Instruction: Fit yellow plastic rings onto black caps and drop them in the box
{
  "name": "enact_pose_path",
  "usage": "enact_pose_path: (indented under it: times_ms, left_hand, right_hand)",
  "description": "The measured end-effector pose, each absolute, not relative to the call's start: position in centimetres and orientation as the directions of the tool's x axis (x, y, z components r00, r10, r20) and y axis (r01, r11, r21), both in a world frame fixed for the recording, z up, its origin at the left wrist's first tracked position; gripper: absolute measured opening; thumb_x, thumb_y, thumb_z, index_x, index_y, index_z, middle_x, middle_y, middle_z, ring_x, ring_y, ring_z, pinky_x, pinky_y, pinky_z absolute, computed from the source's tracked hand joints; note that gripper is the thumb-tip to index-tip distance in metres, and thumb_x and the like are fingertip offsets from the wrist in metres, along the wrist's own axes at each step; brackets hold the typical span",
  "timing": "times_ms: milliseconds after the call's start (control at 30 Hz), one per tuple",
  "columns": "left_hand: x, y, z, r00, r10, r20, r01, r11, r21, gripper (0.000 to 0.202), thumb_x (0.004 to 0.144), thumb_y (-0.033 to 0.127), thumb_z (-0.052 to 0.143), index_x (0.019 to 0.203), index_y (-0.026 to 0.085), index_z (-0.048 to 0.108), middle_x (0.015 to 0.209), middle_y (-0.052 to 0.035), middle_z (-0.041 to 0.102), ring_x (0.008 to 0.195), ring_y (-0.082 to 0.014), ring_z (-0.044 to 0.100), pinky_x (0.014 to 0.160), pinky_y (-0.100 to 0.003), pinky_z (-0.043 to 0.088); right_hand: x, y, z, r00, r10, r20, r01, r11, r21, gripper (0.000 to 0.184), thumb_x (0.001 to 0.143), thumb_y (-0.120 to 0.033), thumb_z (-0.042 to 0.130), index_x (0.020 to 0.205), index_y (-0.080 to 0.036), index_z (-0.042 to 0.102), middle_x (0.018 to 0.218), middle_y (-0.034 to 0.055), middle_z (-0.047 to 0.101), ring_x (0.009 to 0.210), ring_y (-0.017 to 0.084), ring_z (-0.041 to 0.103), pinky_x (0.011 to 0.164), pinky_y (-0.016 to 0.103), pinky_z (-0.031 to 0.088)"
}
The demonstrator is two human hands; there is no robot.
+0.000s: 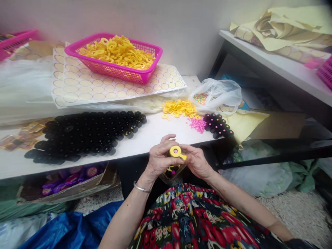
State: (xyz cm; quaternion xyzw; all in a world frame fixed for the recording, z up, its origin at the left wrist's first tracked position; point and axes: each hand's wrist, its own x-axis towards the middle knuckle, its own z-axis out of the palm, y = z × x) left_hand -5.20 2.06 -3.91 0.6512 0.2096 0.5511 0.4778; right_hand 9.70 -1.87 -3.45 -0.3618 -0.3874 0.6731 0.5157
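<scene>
While both hands meet at lower centre of the frame, the left hand [158, 159] and right hand [197, 160] pinch one yellow ring piece [176, 151] together. Above them, the table [155, 133] carries black caps [85, 135] and a pink basket [114, 71].

Both hands meet over the lap: left hand [158, 159] and right hand [197, 160] pinch a yellow ring piece [176, 151]; behind, black caps [85, 135] cover the desk [155, 133] beside a pink basket [114, 57]
</scene>
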Motion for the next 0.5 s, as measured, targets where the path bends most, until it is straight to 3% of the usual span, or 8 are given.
enact_pose_path:
  times_ms: [100,200,333,500]
  left_hand:
    - [-4.7,2.0,-3.6,0.372,0.673,0.640,-0.109,-0.653,0.750,0.038,0.071,0.038,0.078,0.101,0.020,0.065,0.086,-0.0069,0.062,0.095,-0.0251,0.053,0.100,-0.045,0.033]
    - [-4.1,1.7,-3.9,0.333,0.676,0.658,-0.026,-0.691,0.723,0.041,0.072,0.042,0.077,0.103,0.018,0.064,0.087,-0.0072,0.061,0.101,-0.0266,0.049,0.097,-0.044,0.036]
    - [-3.6,1.4,-4.4,0.307,0.685,0.661,-0.054,-0.681,0.731,0.040,0.073,0.042,0.076,0.101,0.017,0.064,0.083,-0.0059,0.061,0.097,-0.0254,0.050,0.096,-0.045,0.036]
    - [-3.3,1.1,-3.7,0.343,0.630,0.696,-0.049,-0.728,0.684,0.030,0.082,0.036,0.068,0.104,0.017,0.062,0.084,-0.0060,0.061,0.096,-0.0241,0.051,0.096,-0.044,0.037]
  right_hand:
    - [9.4,-1.9,-2.8,-0.135,0.982,-0.129,-0.357,-0.170,-0.919,0.040,0.064,-0.049,0.072,0.087,-0.017,0.065,0.081,0.0039,0.062,0.071,0.013,0.055,0.065,0.024,0.046]
    - [9.7,-1.9,-2.3,-0.148,0.974,-0.172,-0.401,-0.218,-0.890,0.041,0.063,-0.048,0.073,0.083,-0.014,0.065,0.077,0.0037,0.059,0.067,0.011,0.051,0.056,0.021,0.043]
    - [10.8,-1.8,-2.4,-0.339,0.916,-0.214,-0.459,-0.360,-0.813,0.048,0.058,-0.043,0.078,0.094,-0.014,0.065,0.085,0.0045,0.058,0.072,0.012,0.053,0.058,0.021,0.044]
    - [12.0,-1.6,-2.2,-0.445,0.863,-0.238,-0.386,-0.425,-0.819,0.044,0.057,-0.031,0.079,0.095,-0.013,0.066,0.088,0.0047,0.060,0.078,0.013,0.054,0.064,0.021,0.043]
